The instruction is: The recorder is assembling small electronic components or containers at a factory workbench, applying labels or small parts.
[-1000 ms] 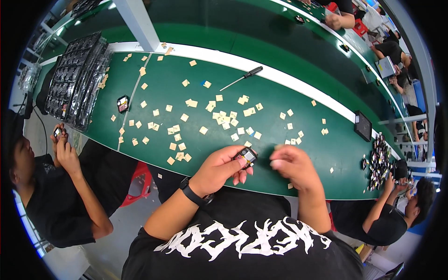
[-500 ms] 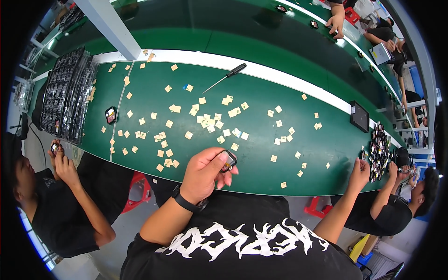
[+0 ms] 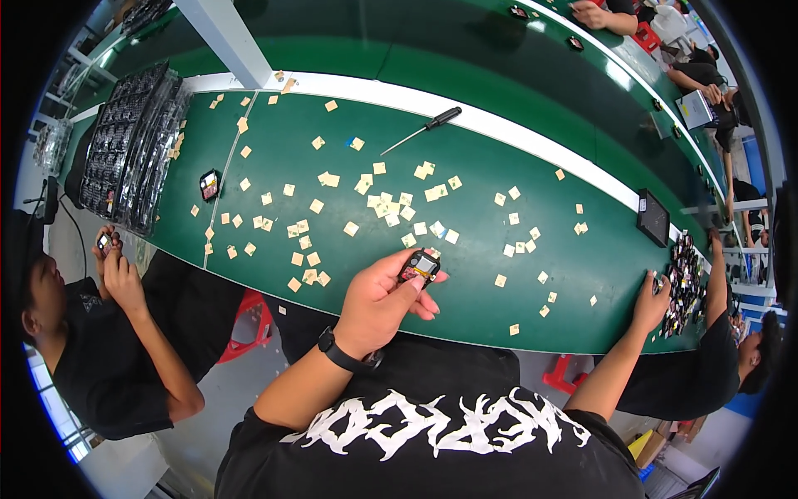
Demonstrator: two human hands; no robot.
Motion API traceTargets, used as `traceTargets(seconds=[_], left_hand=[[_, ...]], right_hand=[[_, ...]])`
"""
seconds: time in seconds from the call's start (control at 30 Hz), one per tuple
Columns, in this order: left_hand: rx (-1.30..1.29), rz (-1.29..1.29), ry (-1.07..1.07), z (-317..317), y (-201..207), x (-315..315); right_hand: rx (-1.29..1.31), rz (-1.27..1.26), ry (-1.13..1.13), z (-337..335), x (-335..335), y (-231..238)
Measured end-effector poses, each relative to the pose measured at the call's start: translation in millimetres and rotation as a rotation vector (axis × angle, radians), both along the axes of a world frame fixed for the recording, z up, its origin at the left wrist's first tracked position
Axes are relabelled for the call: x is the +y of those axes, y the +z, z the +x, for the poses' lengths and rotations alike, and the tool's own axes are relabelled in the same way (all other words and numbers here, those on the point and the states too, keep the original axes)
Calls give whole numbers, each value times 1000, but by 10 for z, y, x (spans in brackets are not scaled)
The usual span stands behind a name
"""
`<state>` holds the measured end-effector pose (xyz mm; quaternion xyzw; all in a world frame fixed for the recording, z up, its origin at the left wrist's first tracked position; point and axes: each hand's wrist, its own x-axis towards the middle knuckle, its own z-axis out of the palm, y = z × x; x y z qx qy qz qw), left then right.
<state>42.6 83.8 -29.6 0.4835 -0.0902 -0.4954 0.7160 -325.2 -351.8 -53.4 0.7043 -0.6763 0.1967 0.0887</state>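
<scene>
Black small module (image 3: 420,267) pinched in left hand (image 3: 378,301) fingertips, right hand unseen

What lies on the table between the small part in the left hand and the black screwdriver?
In the head view, scattered tan square pieces lie on the green table between the small part and the screwdriver.

A long green workbench (image 3: 532,208) ran across the room, edged along its far side by a white strip (image 3: 532,137), with a second green bench (image 3: 465,50) lying parallel beyond it. A pale upright post (image 3: 223,40) rose at the far edge. Small tan squares (image 3: 391,204) littered the green top, and stacks of dark trays (image 3: 125,154) sat at its left end. Under the bench stood red stools (image 3: 249,320) on a pale grey floor (image 3: 224,399). Bright overhead light glared off the farther bench.
</scene>
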Motion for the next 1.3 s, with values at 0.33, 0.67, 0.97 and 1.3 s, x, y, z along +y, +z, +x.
traceTargets(seconds=[0.33, 0.67, 0.97, 1.3], left_hand=[[-203, -65, -50, -7, -80, 38], [-533, 120, 50, 263, 190, 312], [-1381, 858, 788, 1482, 67, 1262], [-1384, 1192, 766, 2026, -236, 1796]], right_hand=[[-80, -42, 152, -32, 55, -96], [-43, -71, 163, -153, 172, -89], [-128, -3, 25, -86, 144, -121], [-712, 69, 392, 544, 644, -107]])
